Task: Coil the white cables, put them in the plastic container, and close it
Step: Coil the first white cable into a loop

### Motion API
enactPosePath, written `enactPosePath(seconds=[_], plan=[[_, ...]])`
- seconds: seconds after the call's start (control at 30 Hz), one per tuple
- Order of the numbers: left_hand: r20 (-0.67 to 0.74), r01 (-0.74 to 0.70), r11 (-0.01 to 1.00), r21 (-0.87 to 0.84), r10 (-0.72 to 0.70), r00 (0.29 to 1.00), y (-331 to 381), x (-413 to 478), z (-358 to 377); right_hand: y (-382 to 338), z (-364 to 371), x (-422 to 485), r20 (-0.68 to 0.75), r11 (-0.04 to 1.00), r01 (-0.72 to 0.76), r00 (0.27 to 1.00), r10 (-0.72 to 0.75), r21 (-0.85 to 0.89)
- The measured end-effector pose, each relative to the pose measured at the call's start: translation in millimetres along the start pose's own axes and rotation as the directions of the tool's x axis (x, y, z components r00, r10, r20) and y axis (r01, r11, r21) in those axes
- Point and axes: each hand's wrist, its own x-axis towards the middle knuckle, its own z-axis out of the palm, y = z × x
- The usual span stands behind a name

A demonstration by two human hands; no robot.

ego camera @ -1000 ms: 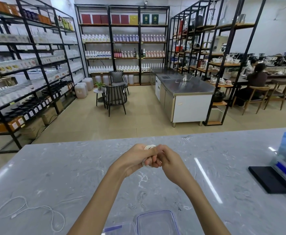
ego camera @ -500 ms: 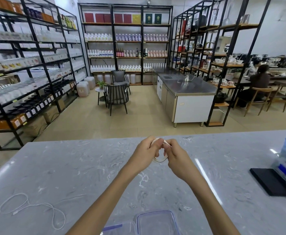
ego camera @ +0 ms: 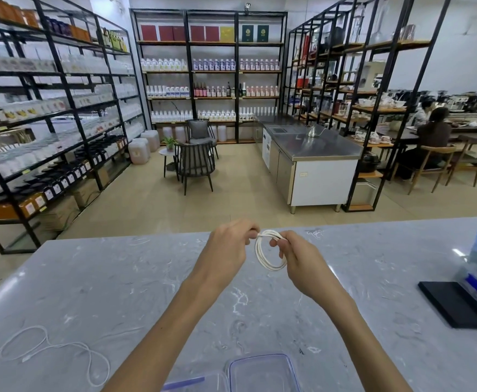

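Single head-worn wide-angle view, facing forward and down, near counter (ego camera: 118, 278)

The left hand (ego camera: 228, 247) and right hand (ego camera: 299, 258), clasped together a second ago, have drawn slightly apart beyond the plastic container (ego camera: 262, 374). The white cable (ego camera: 257, 251), then mostly hidden in the fingers, now hangs between them as an open coil.

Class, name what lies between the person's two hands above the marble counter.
A coiled white cable, held by the left hand and right hand; the head view shows it.
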Motion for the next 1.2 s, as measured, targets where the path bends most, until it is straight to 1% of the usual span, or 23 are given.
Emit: enactPosePath(seconds=[0.07,0.13,0.2,0.27,0.33,0.37,0.4,0.5,0.57,0.63,0.7,0.77,0.8,0.87,0.93,1.0,1.07,1.13,1.2], plan=[[-0.085,-0.077,0.997,-0.032,0.074,0.994,-1,-2,1,-1,-5,-1,0.013,0.999,0.002,1.000,-0.003,0.042],[-0.148,-0.069,0.992,-0.105,0.053,0.988,-2,-5,3,-4,-10,-2,-0.011,0.997,0.020,1.000,-0.020,0.069],[-0.185,-0.022,0.984,-0.177,-0.011,0.983,-2,-9,6,-5,-12,-3,-0.045,0.997,0.045,0.998,-0.042,0.070],[-0.189,0.058,0.957,-0.284,-0.115,0.975,1,-15,9,-7,-12,-4,-0.081,0.997,0.047,0.996,-0.042,0.062],[-0.149,0.171,0.887,-0.429,-0.256,0.955,7,-20,13,-8,-8,-4,-0.125,0.998,0.037,0.992,-0.031,0.048],[-0.115,0.229,0.857,-0.462,-0.314,0.942,9,-22,16,-10,-6,-3,-0.148,0.999,0.033,0.989,-0.027,0.042],[-0.070,0.283,0.845,-0.453,-0.351,0.934,11,-25,19,-11,-3,-3,-0.167,0.999,0.031,0.986,-0.024,0.039],[0.062,0.390,0.864,-0.317,-0.392,0.918,11,-30,25,-14,5,-3,-0.163,0.999,0.022,0.986,-0.017,0.027],[0.083,0.408,0.858,-0.313,-0.403,0.911,11,-29,24,-15,11,-4,-0.130,1.000,0.017,0.991,-0.016,0.003],[0.059,0.406,0.842,-0.357,-0.413,0.909,12,-25,25,-17,15,-6,-0.105,1.000,0.028,0.994,-0.027,0.014],[-0.019,0.362,0.854,-0.373,-0.397,0.917,15,-23,28,-20,16,-6,-0.084,0.994,0.056,0.995,-0.048,0.089],[-0.130,0.260,0.917,-0.304,-0.310,0.942,16,-25,30,-23,13,-7,-0.073,0.978,0.075,0.995,-0.062,0.196],[-0.164,0.223,0.936,-0.272,-0.273,0.948,16,-27,30,-23,10,-8,-0.072,0.969,0.084,0.995,-0.069,0.231],[-0.198,0.188,0.953,-0.239,-0.237,0.951,16,-28,29,-23,5,-8,-0.082,0.968,0.099,0.993,-0.082,0.229],[-0.213,0.172,0.962,-0.214,-0.217,0.953,17,-26,26,-23,1,-6,-0.097,0.962,0.092,0.993,-0.069,0.259],[-0.209,0.149,0.974,-0.171,-0.183,0.961,18,-23,24,-23,-3,-4,-0.103,0.920,0.079,0.994,-0.043,0.384],[-0.196,0.135,0.984,-0.120,-0.156,0.968,20,-20,22,-22,-6,-3,-0.086,0.882,0.072,0.996,-0.036,0.465],[-0.178,0.117,0.991,-0.064,-0.127,0.976,20,-17,18,-20,-7,-4,-0.058,0.866,0.059,0.998,-0.034,0.497],[-0.139,0.099,0.995,-0.027,-0.102,0.985,18,-15,14,-19,-8,-4,-0.061,0.865,0.055,0.998,-0.029,0.498]])
